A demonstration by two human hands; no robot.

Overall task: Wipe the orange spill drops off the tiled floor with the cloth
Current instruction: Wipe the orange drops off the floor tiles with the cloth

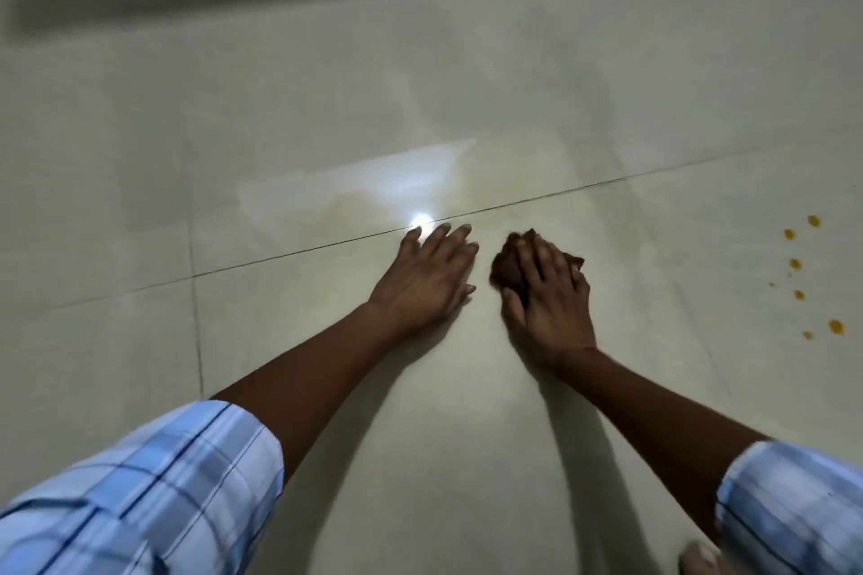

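The right grip [546, 294] is clamped over a wadded brown cloth [506, 268]. Its fingers drape across the top and the thumb tucks against the near side, pressing the wad down on the tiled floor [327, 388]. Just beside it, apart from the cloth, the left grip [427, 278] is released and holds nothing. Its palm is flat on the tile with the fingers spread, and it looks to be bracing the person's weight. Both forearms reach forward out of rolled blue plaid sleeves [163, 495].

A dark grout line [280, 254] runs past the left fingertips, with a bright glare spot [420, 219] sitting on it. The tile under and around the cloth shows no orange that I can make out, though blur and sheen make that hard to tell.

The orange drops [795, 264] lie well apart from the cloth, off to the right, scattered in a loose column. None looks smeared, so by my reading this cluster is untouched and the wiping here has not begun. The cloth has to travel right across the tile to reach it.

Counted, there are:
- one cloth
- two grips
- six distinct drops, plus a faint speck or so just left of them
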